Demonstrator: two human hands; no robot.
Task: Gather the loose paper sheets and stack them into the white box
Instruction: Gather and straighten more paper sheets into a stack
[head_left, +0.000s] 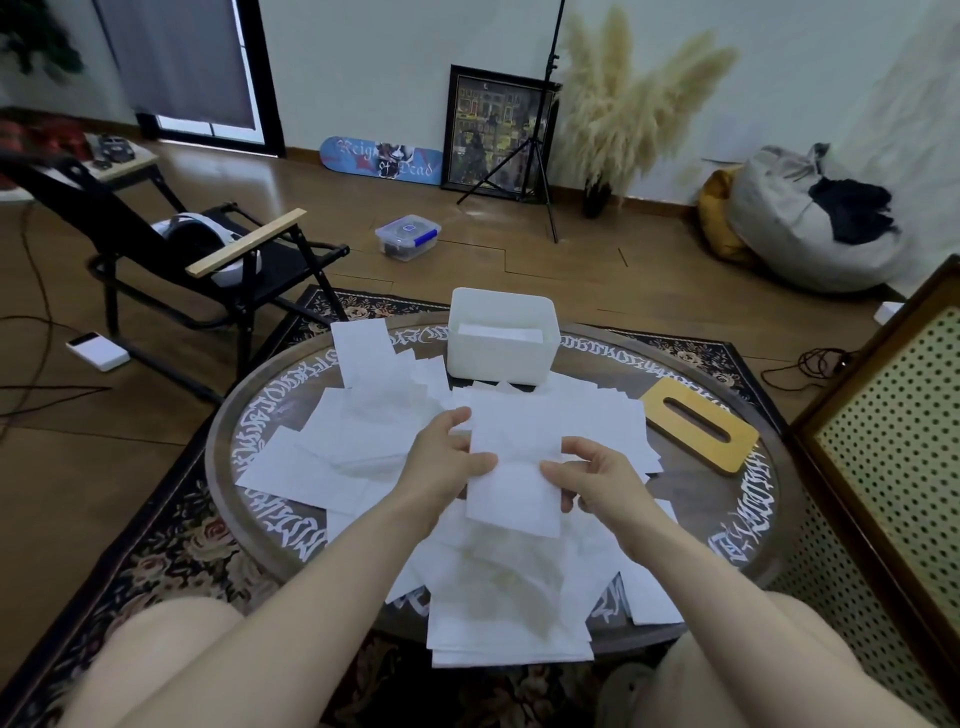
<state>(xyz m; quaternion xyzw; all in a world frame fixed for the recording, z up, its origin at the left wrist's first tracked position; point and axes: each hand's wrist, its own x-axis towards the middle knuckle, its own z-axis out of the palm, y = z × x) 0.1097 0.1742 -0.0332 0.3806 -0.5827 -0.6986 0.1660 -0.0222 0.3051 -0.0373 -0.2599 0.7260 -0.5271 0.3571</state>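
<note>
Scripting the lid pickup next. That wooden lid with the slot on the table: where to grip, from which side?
Grip the wooden lid at its right long edge, from the right. It lies flat on the table, so a straight-down pinch looks hard; the loose sheets crowd its left corner. Hooking a finger through the slot may also work.

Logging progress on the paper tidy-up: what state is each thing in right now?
white box: open, some paper inside
held sheet: gripped by both hands
left hand: holding sheet
right hand: holding sheet
loose sheets: scattered on round table
wooden lid: off, lying flat
</note>
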